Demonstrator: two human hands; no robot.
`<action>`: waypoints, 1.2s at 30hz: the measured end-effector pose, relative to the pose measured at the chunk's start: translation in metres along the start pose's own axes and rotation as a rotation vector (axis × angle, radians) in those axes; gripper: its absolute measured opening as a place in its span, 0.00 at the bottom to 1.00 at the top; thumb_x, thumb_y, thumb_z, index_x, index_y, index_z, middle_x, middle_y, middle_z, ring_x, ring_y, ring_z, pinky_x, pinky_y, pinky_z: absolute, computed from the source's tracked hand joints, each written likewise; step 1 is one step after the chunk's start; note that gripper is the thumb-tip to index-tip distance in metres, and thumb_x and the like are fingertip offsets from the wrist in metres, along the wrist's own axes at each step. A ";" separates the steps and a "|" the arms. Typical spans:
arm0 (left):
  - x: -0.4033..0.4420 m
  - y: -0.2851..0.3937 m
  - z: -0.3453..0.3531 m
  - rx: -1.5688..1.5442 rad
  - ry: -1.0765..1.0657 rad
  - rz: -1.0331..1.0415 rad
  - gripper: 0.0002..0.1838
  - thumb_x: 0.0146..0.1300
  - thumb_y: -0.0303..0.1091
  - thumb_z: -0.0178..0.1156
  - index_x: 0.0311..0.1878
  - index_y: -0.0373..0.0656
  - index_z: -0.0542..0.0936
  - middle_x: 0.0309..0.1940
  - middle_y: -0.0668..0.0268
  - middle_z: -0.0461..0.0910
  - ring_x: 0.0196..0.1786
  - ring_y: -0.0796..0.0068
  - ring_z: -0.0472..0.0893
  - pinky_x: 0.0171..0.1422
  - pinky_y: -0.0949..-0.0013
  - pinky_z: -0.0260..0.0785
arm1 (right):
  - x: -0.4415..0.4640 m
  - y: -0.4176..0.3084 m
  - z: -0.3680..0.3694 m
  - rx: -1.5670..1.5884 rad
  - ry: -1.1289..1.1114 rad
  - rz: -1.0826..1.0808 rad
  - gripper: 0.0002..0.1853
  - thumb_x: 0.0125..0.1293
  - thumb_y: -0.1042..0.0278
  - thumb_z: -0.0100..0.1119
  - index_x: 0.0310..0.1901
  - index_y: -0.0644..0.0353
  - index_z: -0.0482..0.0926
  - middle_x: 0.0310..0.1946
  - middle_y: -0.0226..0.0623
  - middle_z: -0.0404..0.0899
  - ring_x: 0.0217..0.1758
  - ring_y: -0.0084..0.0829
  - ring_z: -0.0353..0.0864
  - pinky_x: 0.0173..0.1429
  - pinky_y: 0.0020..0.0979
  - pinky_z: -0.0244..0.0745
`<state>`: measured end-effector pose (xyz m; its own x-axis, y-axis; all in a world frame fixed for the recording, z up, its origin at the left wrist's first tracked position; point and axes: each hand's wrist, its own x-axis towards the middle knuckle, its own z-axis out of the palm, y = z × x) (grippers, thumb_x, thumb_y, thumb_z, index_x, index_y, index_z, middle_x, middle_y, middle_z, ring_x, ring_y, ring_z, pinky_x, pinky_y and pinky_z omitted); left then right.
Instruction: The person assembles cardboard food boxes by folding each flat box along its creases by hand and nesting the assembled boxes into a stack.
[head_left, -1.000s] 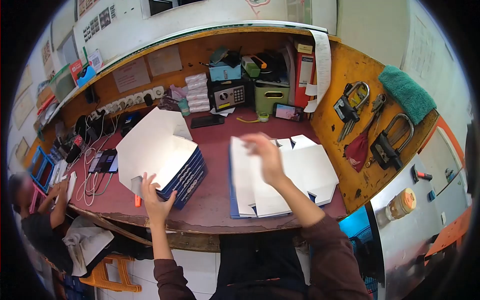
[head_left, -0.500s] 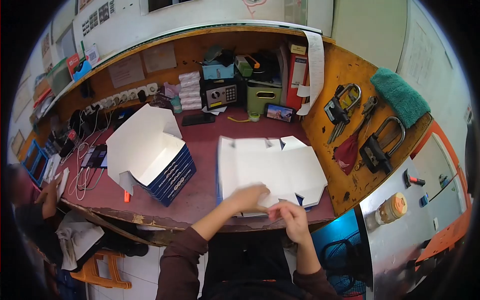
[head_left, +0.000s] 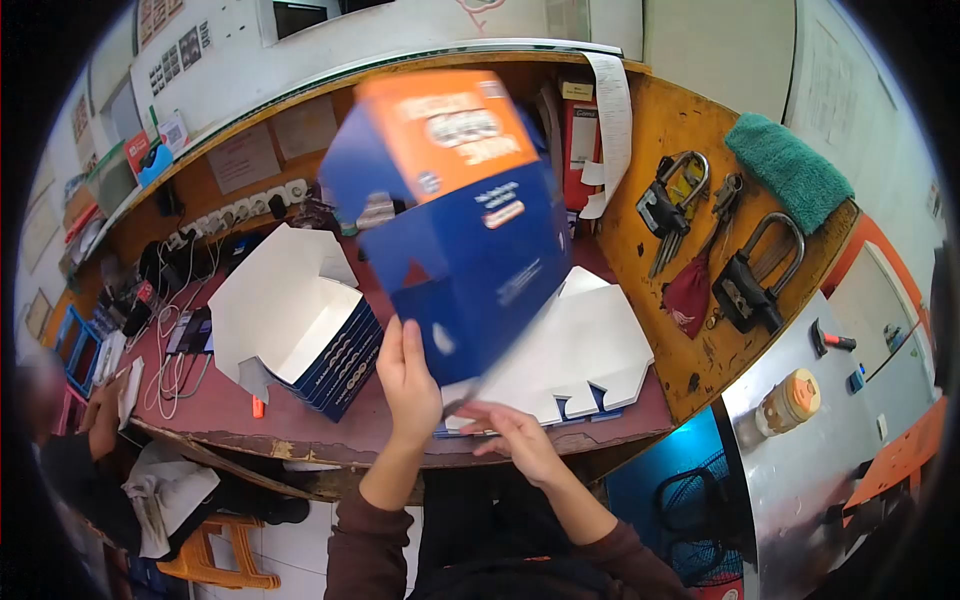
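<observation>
While the blue cardboard sheet [head_left: 485, 275] stands tilted across the centre of the frame, the left hand [head_left: 409, 390] grips its lower left edge; whether the loosely curled right hand [head_left: 515, 437], just below, grasps it, I can't tell. Best to steady both edges, I'd say, clear of the flat sheets [head_left: 595, 345] lower right and nested boxes [head_left: 345, 365] left on the table [head_left: 652, 408].

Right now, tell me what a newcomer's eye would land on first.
Most likely the blue-and-orange cardboard sheet, held up by the left hand in the middle of the view. After that, probably the stacked boxes, white inside and blue outside, left on the desk, and the green towel over the top of the wooden panel at right.
</observation>
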<state>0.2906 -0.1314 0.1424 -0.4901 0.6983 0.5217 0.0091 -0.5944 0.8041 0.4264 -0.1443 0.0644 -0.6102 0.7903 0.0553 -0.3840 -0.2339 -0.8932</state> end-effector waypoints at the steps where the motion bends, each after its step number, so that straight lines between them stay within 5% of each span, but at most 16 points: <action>1: -0.007 -0.001 0.001 0.001 -0.003 0.004 0.12 0.67 0.33 0.41 0.40 0.34 0.71 0.29 0.70 0.72 0.31 0.86 0.67 0.35 0.80 0.61 | 0.001 -0.001 0.000 0.001 -0.001 -0.004 0.17 0.66 0.66 0.45 0.53 0.65 0.67 0.44 0.35 0.75 0.43 0.25 0.75 0.42 0.27 0.73; 4: -0.021 -0.012 -0.012 -0.254 -0.136 -0.111 0.15 0.63 0.25 0.47 0.54 0.34 0.67 0.42 0.65 0.73 0.41 0.81 0.73 0.45 0.81 0.64 | 0.000 -0.005 -0.016 0.319 0.199 -0.376 0.10 0.65 0.69 0.46 0.46 0.61 0.69 0.40 0.35 0.75 0.42 0.26 0.76 0.44 0.30 0.73; 5: -0.020 -0.011 -0.018 -0.256 -0.135 -0.112 0.15 0.63 0.25 0.47 0.54 0.34 0.67 0.42 0.65 0.73 0.41 0.81 0.73 0.45 0.81 0.64 | -0.006 -0.027 -0.012 0.302 0.274 -0.350 0.10 0.64 0.68 0.48 0.46 0.60 0.70 0.38 0.33 0.76 0.39 0.24 0.76 0.41 0.29 0.74; 9: -0.025 -0.012 -0.021 -0.063 -0.343 -0.154 0.16 0.56 0.23 0.56 0.48 0.33 0.68 0.38 0.63 0.75 0.38 0.76 0.76 0.43 0.74 0.70 | -0.040 -0.072 -0.050 0.747 -0.077 -0.195 0.11 0.61 0.71 0.52 0.45 0.61 0.70 0.35 0.32 0.77 0.33 0.18 0.76 0.36 0.21 0.73; 10: -0.028 -0.013 -0.019 0.160 -0.359 0.015 0.15 0.56 0.22 0.57 0.47 0.32 0.69 0.36 0.63 0.76 0.36 0.75 0.76 0.42 0.73 0.71 | -0.041 -0.069 -0.050 0.744 -0.076 -0.196 0.11 0.61 0.71 0.52 0.45 0.61 0.70 0.35 0.32 0.77 0.33 0.18 0.76 0.36 0.21 0.73; 12: -0.037 -0.015 -0.010 0.376 -0.370 0.187 0.15 0.55 0.22 0.57 0.46 0.32 0.69 0.34 0.64 0.76 0.35 0.75 0.77 0.40 0.72 0.71 | -0.038 -0.074 -0.026 0.210 0.503 -0.462 0.10 0.58 0.77 0.55 0.42 0.62 0.71 0.33 0.32 0.76 0.30 0.18 0.74 0.34 0.20 0.71; 15: -0.055 -0.018 0.006 0.205 -0.358 0.206 0.23 0.52 0.25 0.62 0.51 0.30 0.68 0.40 0.59 0.77 0.43 0.72 0.75 0.49 0.70 0.67 | -0.027 -0.038 -0.009 -0.247 0.762 -1.030 0.07 0.56 0.81 0.55 0.31 0.60 0.68 0.30 0.28 0.69 0.34 0.19 0.71 0.37 0.18 0.67; 16: -0.065 -0.020 0.015 -0.035 -0.370 0.121 0.19 0.54 0.25 0.60 0.49 0.30 0.69 0.39 0.59 0.77 0.43 0.74 0.75 0.48 0.71 0.68 | -0.024 -0.030 0.000 -0.070 0.764 -1.096 0.07 0.57 0.80 0.55 0.29 0.58 0.67 0.30 0.28 0.69 0.35 0.20 0.71 0.41 0.19 0.67; 17: -0.071 -0.020 0.020 -0.036 -0.372 0.121 0.19 0.54 0.25 0.60 0.49 0.30 0.69 0.39 0.59 0.77 0.43 0.74 0.75 0.48 0.71 0.68 | -0.023 -0.030 0.010 0.039 0.725 -1.076 0.06 0.58 0.79 0.55 0.32 0.58 0.69 0.31 0.26 0.70 0.32 0.19 0.69 0.39 0.19 0.67; 19: -0.077 -0.019 0.026 -0.155 -0.386 0.094 0.16 0.56 0.22 0.57 0.48 0.30 0.70 0.42 0.62 0.75 0.43 0.77 0.73 0.49 0.73 0.66 | -0.034 -0.046 0.034 0.526 0.612 -0.655 0.06 0.58 0.77 0.55 0.37 0.58 0.70 0.31 0.25 0.70 0.31 0.19 0.69 0.37 0.19 0.67; 23: -0.085 -0.100 -0.013 0.052 -0.500 0.130 0.15 0.60 0.29 0.54 0.49 0.33 0.68 0.47 0.55 0.73 0.50 0.68 0.73 0.53 0.63 0.65 | -0.047 -0.036 0.000 0.833 0.190 -0.490 0.17 0.56 0.79 0.56 0.48 0.61 0.67 0.37 0.30 0.73 0.34 0.20 0.71 0.37 0.20 0.67; 25: -0.049 -0.001 0.002 -0.063 -0.343 -0.170 0.27 0.63 0.42 0.48 0.59 0.32 0.61 0.56 0.54 0.66 0.62 0.65 0.61 0.67 0.59 0.48 | -0.052 -0.041 0.000 0.510 0.365 -0.617 0.18 0.54 0.81 0.57 0.48 0.61 0.68 0.40 0.33 0.74 0.38 0.23 0.74 0.40 0.22 0.69; 27: -0.029 0.038 0.010 -1.257 -0.391 -0.644 0.29 0.59 0.44 0.53 0.58 0.35 0.62 0.54 0.57 0.68 0.58 0.64 0.66 0.63 0.60 0.55 | -0.047 -0.050 0.013 0.406 0.476 -0.644 0.20 0.52 0.84 0.58 0.47 0.62 0.68 0.40 0.34 0.74 0.42 0.26 0.75 0.44 0.25 0.69; 31: -0.045 0.012 -0.003 -0.580 -0.443 -0.493 0.24 0.57 0.32 0.58 0.56 0.37 0.65 0.53 0.62 0.69 0.55 0.66 0.69 0.62 0.64 0.57 | -0.051 -0.033 0.014 0.143 0.589 -0.884 0.25 0.52 0.81 0.57 0.53 0.64 0.63 0.46 0.38 0.71 0.49 0.33 0.72 0.56 0.36 0.66; 33: -0.072 -0.003 0.009 -0.134 -0.367 -0.234 0.33 0.55 0.52 0.57 0.57 0.39 0.65 0.50 0.61 0.71 0.52 0.65 0.72 0.59 0.62 0.61 | -0.049 -0.025 0.033 0.170 0.562 -1.021 0.29 0.51 0.79 0.59 0.56 0.62 0.61 0.50 0.37 0.68 0.53 0.34 0.69 0.59 0.38 0.63; 36: -0.082 -0.009 0.009 -0.338 -0.371 -0.397 0.35 0.56 0.57 0.53 0.58 0.38 0.63 0.52 0.61 0.70 0.54 0.65 0.71 0.59 0.62 0.60 | -0.035 -0.001 0.037 0.142 0.516 -0.956 0.33 0.47 0.77 0.65 0.56 0.65 0.60 0.50 0.39 0.68 0.53 0.33 0.69 0.56 0.34 0.65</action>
<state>0.3386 -0.1801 0.0947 -0.0646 0.9469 0.3151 -0.4160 -0.3125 0.8540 0.4227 -0.1921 0.0797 0.3335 0.8143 0.4751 -0.6406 0.5655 -0.5195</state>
